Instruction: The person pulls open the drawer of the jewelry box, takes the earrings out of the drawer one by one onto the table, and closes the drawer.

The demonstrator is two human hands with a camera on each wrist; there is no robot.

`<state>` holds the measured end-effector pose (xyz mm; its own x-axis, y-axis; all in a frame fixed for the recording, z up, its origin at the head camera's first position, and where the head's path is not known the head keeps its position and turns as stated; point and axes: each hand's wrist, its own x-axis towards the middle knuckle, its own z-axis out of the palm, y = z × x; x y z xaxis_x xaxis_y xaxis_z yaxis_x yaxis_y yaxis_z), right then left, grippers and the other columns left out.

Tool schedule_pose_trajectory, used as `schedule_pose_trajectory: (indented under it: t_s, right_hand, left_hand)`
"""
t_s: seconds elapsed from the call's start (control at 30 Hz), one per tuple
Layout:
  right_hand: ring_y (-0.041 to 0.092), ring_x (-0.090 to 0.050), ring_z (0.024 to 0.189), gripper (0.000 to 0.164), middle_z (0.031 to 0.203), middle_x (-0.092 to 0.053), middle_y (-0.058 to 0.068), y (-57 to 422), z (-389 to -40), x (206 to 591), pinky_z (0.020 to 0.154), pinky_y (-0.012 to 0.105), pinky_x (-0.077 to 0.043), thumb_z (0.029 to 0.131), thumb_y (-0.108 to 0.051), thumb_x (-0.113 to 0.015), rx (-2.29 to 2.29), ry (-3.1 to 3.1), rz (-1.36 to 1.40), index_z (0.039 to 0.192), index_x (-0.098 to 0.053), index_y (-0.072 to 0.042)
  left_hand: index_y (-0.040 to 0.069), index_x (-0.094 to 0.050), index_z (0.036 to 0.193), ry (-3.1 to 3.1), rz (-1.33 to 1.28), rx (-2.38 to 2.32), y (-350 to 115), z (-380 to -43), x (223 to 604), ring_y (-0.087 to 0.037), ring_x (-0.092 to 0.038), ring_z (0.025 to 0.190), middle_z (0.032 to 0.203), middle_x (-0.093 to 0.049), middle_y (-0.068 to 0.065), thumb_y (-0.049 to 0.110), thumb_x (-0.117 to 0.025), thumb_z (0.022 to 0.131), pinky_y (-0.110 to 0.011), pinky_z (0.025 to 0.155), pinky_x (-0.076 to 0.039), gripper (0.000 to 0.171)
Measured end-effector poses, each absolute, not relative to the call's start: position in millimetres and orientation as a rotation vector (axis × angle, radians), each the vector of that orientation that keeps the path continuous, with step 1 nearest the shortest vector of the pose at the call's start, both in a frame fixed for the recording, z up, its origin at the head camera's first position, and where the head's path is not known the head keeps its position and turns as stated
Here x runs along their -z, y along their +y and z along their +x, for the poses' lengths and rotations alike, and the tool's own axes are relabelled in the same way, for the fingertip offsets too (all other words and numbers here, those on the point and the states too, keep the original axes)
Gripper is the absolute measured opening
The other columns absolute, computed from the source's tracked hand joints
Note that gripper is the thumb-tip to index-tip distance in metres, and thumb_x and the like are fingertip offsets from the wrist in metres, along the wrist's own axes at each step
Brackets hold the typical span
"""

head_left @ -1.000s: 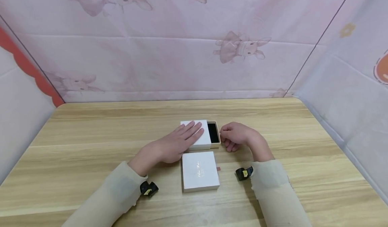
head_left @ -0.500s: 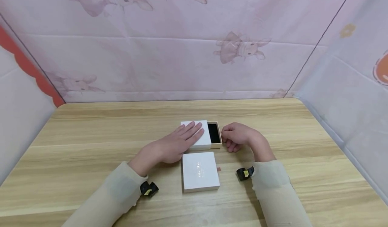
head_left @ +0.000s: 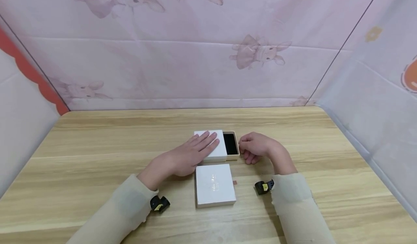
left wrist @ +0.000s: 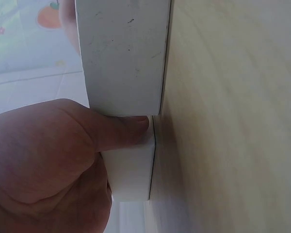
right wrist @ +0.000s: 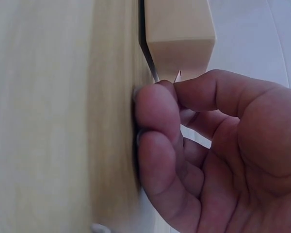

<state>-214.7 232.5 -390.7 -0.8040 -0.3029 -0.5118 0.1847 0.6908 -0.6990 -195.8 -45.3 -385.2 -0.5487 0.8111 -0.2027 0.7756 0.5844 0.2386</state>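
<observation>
A white sliding drawer box lies at the back; its white sleeve (head_left: 208,157) is under my left hand (head_left: 185,159). The fingers of that hand lie straight across the top, and in the left wrist view the thumb (left wrist: 121,131) rests against the side wall. A cream drawer (head_left: 236,146) with a black lining sticks partway out of the sleeve's right end. My right hand (head_left: 255,146) is at the drawer's end. Its thumb and forefinger pinch a small pink ribbon pull tab (right wrist: 178,75), mostly hidden; the other fingers curl in.
Just nearer lies a second white box (head_left: 215,184) with gold lettering, shut, with a pink ribbon tab (head_left: 235,183) at its right side. Both stand on a wood-grain table (head_left: 97,139). A printed cloth wall (head_left: 182,66) runs behind the table.
The drawer has slid slightly further right out of the sleeve, along with my right hand. My left hand and the nearer box stay in place.
</observation>
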Motion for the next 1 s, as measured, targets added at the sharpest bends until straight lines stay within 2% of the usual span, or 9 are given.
schedule_pose_trajectory:
  t_s: [1.0]
  right_hand:
    - [0.019, -0.066, 0.061, 0.025, 0.072, -0.06, 0.009, 237.2, -216.0, 392.6, 0.061, 0.034, -0.06, 0.097, -0.013, -0.042, 1.037, 2.277, -0.07, 0.085, -0.061, -0.002]
  left_hand:
    - [0.012, -0.004, 0.162, 2.535, 1.321, -0.176, -45.5, -196.5, 386.9, -0.029, 0.005, 0.155, 0.169, 0.003, -0.009, 0.005, -0.034, 0.104, -0.049, 0.125, -0.004, 0.065]
